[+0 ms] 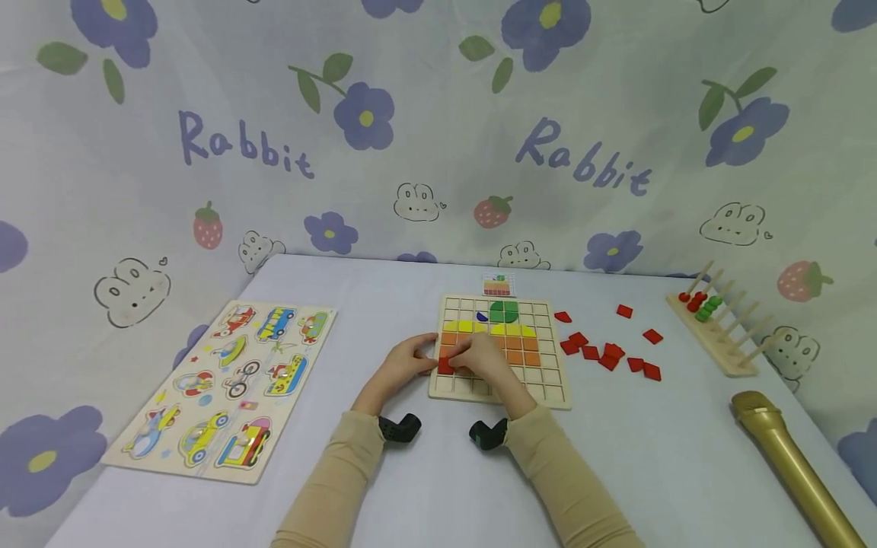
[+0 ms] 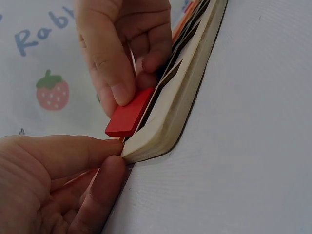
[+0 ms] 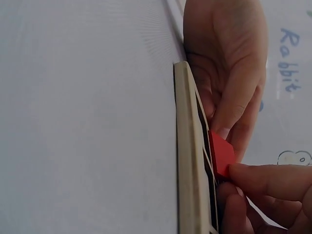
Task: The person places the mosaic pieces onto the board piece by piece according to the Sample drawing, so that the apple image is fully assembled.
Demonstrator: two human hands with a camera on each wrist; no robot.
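A square wooden grid board [image 1: 462, 394] lies on the table, its cells partly filled with green, blue, yellow and orange pieces. My right hand [image 1: 485, 358] reaches over its left part and pinches a red square tile [image 2: 129, 114] between thumb and fingers. The tile is slightly tilted at the left-hand cells, close over the board. My left hand [image 1: 404, 364] is at the board's left edge, thumb and finger pinching the rim beside the tile. In the right wrist view the left thumb [image 3: 234, 105] comes right up to the tile's end.
Several loose red tiles [image 1: 610, 356] are scattered right of the board. Behind it stands a small pattern card [image 1: 499, 285]. A vehicle puzzle board [image 1: 229, 388] lies left. At right are a peg stand with beads [image 1: 715, 335] and a gold microphone [image 1: 788, 457].
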